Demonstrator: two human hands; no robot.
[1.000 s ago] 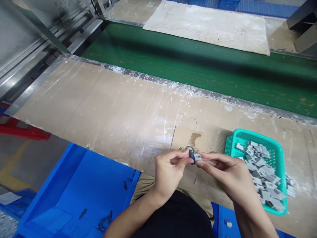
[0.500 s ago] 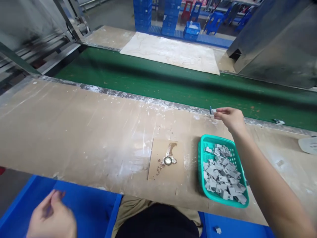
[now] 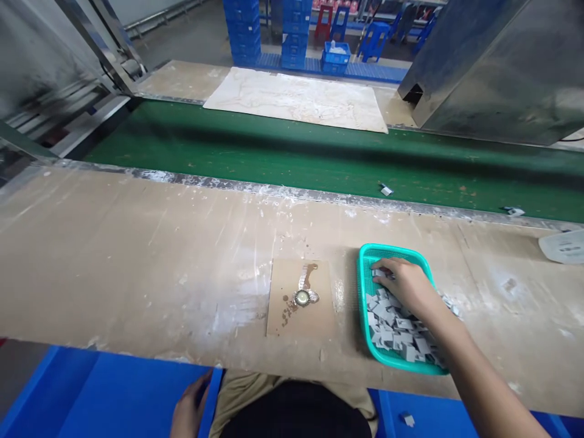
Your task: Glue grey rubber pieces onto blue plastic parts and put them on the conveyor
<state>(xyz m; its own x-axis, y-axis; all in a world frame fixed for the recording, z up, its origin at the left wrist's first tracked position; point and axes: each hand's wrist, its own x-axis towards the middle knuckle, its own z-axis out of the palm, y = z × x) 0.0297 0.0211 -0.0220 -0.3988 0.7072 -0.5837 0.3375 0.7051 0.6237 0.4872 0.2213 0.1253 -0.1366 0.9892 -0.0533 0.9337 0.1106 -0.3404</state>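
My right hand (image 3: 404,285) reaches into the green plastic basket (image 3: 362,304), its thumb and index finger closed about a small grey piece (image 3: 378,274) at the far left end. Beneath the palm lies a heap of similar grey block-like pieces (image 3: 387,316). Down at the lower left, my left hand (image 3: 189,409) is at the inner side of a blue bin (image 3: 123,395), below the table edge; its fingers are partly hidden and in shadow. A grey piece with a dark pin (image 3: 385,190) rests on the near side of the green conveyor belt (image 3: 274,152).
Left of the basket, a brown cardboard square (image 3: 283,280) bears a round metal-rimmed item (image 3: 302,297) and wet brown spots. Another piece (image 3: 514,212) lies by the belt's near edge. A translucent container (image 3: 563,246) stands far right. A metal housing (image 3: 493,73) rises behind the belt.
My right hand has let go of the piece with the dark pin, now on the belt, and moved back into the basket. My left hand has shifted right, to the bin's side.
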